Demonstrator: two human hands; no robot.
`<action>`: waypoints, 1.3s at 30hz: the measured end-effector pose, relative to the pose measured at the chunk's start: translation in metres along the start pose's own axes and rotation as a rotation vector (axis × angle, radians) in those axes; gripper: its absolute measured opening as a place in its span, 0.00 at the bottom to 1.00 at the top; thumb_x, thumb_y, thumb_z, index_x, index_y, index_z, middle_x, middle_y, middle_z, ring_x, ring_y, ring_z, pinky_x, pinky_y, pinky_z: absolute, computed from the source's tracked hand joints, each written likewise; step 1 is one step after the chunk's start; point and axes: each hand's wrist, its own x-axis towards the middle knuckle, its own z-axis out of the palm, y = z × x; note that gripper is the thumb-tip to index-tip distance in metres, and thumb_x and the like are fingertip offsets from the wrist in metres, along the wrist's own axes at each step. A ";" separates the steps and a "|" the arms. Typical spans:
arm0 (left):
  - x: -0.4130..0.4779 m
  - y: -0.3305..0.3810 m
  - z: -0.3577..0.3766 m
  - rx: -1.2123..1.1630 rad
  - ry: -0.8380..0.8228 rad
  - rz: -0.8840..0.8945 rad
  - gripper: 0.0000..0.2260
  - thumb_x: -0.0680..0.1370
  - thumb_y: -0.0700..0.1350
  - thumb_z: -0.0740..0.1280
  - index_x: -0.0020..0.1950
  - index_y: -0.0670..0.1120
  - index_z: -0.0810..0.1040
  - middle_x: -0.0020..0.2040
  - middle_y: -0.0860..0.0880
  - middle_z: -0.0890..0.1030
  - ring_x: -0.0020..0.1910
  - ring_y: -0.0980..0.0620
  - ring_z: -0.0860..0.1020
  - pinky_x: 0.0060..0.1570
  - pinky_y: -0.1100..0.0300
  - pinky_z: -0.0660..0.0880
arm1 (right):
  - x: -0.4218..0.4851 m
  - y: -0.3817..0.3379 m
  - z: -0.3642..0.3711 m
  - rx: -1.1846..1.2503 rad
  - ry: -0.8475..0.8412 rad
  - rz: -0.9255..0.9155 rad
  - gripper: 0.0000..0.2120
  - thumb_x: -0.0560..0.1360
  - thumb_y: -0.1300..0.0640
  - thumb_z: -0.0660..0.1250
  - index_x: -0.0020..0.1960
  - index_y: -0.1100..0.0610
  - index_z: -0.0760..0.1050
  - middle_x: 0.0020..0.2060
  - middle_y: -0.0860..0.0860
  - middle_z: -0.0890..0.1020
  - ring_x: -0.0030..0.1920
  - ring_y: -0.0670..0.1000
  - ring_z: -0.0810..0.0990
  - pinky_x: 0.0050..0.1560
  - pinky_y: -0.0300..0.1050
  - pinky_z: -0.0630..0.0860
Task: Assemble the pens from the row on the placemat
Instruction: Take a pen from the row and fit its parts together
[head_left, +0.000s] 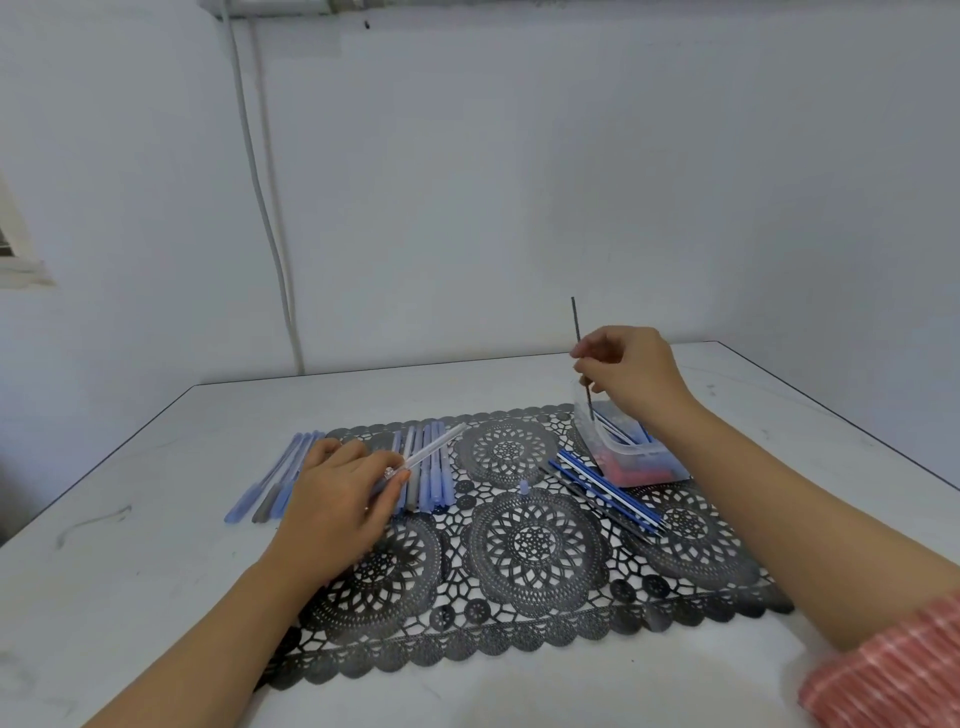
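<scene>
My left hand (340, 491) pinches a clear pen barrel (434, 451) that points up and to the right over the row of blue and grey pens (426, 467) on the dark lace placemat (535, 545). My right hand (631, 376) pinches a thin dark refill (576, 322), held nearly upright, its lower end inside the clear plastic box (631, 457). Several blue and white refills (608, 486) lie on the placemat left of the box. A small blue cap (524, 487) stands alone on the mat.
Several more blue and grey pens (270, 480) lie on the white table (156, 571) left of the mat. The box holds more refills and small red parts. A wall stands close behind the table, with a cable running down it.
</scene>
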 end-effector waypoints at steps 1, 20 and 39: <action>0.000 -0.001 -0.001 -0.003 0.009 -0.002 0.22 0.81 0.56 0.52 0.46 0.46 0.80 0.33 0.55 0.75 0.34 0.55 0.72 0.49 0.58 0.63 | -0.002 -0.003 0.002 0.054 -0.035 0.000 0.12 0.72 0.69 0.64 0.40 0.53 0.79 0.35 0.53 0.82 0.36 0.50 0.81 0.39 0.40 0.78; 0.003 -0.003 -0.009 0.049 0.115 -0.044 0.13 0.78 0.51 0.60 0.50 0.48 0.83 0.40 0.56 0.81 0.42 0.53 0.74 0.53 0.56 0.60 | -0.035 0.018 0.043 -0.562 -0.006 -0.993 0.25 0.64 0.77 0.64 0.58 0.61 0.78 0.37 0.57 0.78 0.35 0.56 0.77 0.32 0.47 0.77; 0.003 -0.007 -0.008 0.019 0.113 -0.047 0.10 0.76 0.47 0.63 0.51 0.48 0.83 0.40 0.56 0.81 0.43 0.54 0.74 0.53 0.58 0.60 | -0.047 0.020 0.047 -0.705 -0.052 -0.910 0.44 0.56 0.78 0.73 0.67 0.51 0.71 0.38 0.55 0.75 0.40 0.49 0.65 0.35 0.44 0.70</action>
